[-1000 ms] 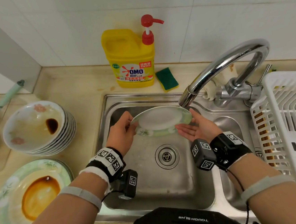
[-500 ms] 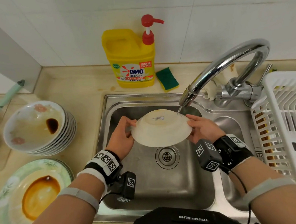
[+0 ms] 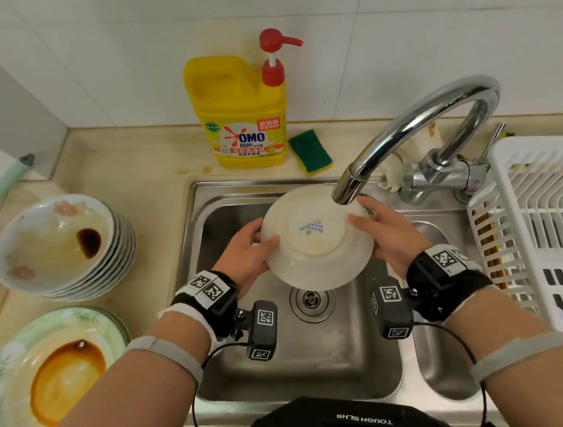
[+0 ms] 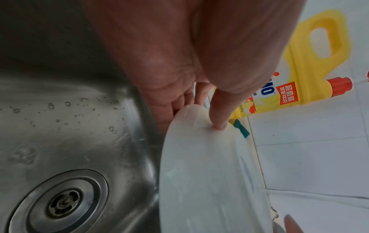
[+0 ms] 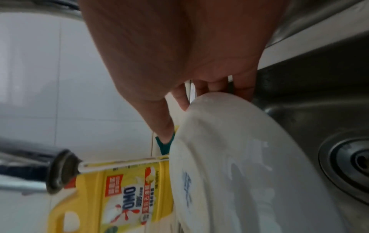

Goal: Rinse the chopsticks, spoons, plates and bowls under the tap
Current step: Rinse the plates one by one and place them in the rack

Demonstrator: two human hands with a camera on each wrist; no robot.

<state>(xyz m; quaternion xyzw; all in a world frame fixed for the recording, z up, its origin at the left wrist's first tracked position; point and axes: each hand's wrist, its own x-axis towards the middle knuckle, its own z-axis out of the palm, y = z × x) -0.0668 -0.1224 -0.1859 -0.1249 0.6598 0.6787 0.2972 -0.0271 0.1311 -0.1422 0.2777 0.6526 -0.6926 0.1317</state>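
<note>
Sink basin (image 3: 288,367) fills centre frame, drain rack (image 3: 549,222) at 3 o'clock, stack of dirty bowls (image 3: 59,245) at 9, sauce-stained plate (image 3: 58,372) at 8, detergent jug (image 3: 239,114) and sponge (image 3: 310,150) at 12. Tap (image 3: 413,131) arcs in from 2 o'clock, spout mouth ending right over the far rim of the plate being rinsed (image 3: 315,241). That plate is held above the basin, underside and maker's stamp up towards the head camera, tilted so the far edge sits under the spout and the near edge hangs over the drain (image 3: 310,300). Left hand (image 3: 243,255) clamps the rim at 9 o'clock, thumb on the underside, fingers behind; right hand (image 3: 388,234) clamps the rim at 3, same grip — both closed on the plate, neither free. Key relation: the plate sits between the hands, its holding axis running 9-to-3, spout just above its 1 o'clock edge, right hand nearer the spout. My read: the underside is being rinsed, and the next move is a roll about that 9-to-3 axis or a lift out towards the rack. Views differ: the left wrist view shows the thumb tip (image 4: 218,124) pressed on the rim and droplets on the basin wall; the right wrist view shows the spout mouth (image 5: 60,171) and water sheeting on the plate's base, which the head view does not resolve — I can't see a stream there.
</note>
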